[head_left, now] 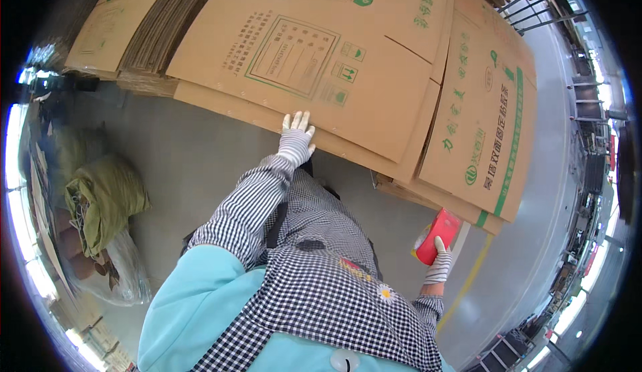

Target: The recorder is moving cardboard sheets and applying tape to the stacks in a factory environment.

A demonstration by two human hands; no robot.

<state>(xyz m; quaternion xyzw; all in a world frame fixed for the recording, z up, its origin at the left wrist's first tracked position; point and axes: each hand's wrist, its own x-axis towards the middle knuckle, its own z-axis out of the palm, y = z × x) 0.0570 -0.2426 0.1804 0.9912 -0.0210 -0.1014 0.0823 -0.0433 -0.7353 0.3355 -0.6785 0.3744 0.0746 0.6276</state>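
My left hand (296,139), in a white and grey striped glove, lies with its fingers stretched out on the near edge of a large flat cardboard sheet (227,81). Green and black print and a framed box cover the sheet, which tops a stack of similar flattened cartons. Off to the right, my right hand (439,265), gloved alike, grips a red object (443,231) with a yellow edge and a pale part at its left side; its exact kind cannot be made out. That hand is just in front of the right-hand carton stack (478,114), apart from it.
More flattened cartons (124,28) are stacked at the far left. On the grey floor (180,145), a green sack (107,198) and clear plastic wrap (124,272) lie at the left. A yellow floor line (470,280) runs at the right; metal racks (588,165) stand beyond.
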